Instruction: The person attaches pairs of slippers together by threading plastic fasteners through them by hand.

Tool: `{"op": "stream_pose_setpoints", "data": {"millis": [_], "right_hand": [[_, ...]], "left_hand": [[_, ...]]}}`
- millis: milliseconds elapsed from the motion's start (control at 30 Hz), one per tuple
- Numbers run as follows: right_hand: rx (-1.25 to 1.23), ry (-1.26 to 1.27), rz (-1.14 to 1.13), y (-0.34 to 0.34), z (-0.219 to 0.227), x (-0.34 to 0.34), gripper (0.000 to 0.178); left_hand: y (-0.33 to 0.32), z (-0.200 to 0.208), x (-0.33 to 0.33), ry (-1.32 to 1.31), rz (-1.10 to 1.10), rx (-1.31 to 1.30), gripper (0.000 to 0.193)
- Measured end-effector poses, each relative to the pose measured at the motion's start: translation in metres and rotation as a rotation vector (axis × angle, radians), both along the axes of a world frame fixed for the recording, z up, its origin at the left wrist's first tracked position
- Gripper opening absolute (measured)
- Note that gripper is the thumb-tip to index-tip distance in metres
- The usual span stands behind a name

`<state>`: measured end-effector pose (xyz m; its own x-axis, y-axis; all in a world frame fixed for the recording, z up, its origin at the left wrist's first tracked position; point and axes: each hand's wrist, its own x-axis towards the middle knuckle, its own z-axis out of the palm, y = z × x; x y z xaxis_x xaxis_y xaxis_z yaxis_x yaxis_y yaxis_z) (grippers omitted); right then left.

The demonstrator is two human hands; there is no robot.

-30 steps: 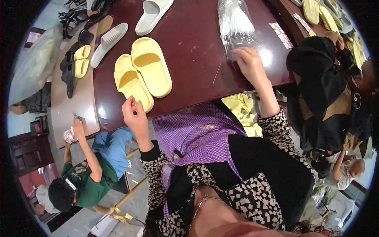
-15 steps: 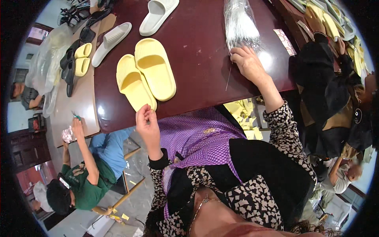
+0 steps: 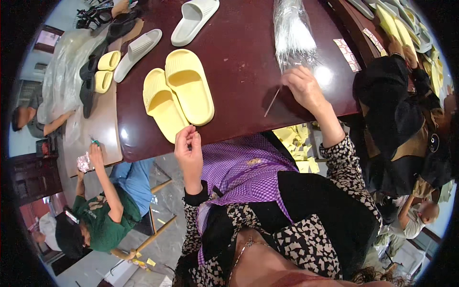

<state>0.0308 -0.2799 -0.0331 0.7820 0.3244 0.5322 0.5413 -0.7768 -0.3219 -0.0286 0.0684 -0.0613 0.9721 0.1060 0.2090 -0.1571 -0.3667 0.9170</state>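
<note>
Head view: the right grip (image 3: 306, 88) pinches a thin strand (image 3: 272, 102) right of centre; whether the curled left grip (image 3: 190, 155) holds anything cannot be told. Yellow slippers (image 3: 195, 98) lie left of centre, a bagged bundle (image 3: 292, 40) toward the upper right.

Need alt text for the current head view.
Right hand holds a thin strand near a bagged bundle on a dark red table; left hand is by two yellow slides. Two grey slides lie farther back.
</note>
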Motion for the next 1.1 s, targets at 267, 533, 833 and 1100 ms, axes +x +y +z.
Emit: {"op": "stream_pose_setpoints", "data": {"millis": [267,533,833,1100], "right_hand": [[0.499,0.092,0.183,0.024,0.016,-0.03,0.01],[1.141,0.45,0.472,0.057,0.051,-0.032,0.008],[1.315,0.409,0.734,0.061,0.076,-0.025,0.005],[1.375,0.74,0.447,0.099,0.082,-0.012,0.004]], "left_hand": [[-0.07,0.035,0.022,-0.11,-0.355,-0.079,0.02],[-0.125,0.06,0.037,0.195,-0.656,-0.727,0.023],[-0.072,0.066,0.023,-0.152,-0.601,-0.16,0.009],[-0.028,0.097,-0.028,-0.561,-0.277,0.33,0.013]]}}
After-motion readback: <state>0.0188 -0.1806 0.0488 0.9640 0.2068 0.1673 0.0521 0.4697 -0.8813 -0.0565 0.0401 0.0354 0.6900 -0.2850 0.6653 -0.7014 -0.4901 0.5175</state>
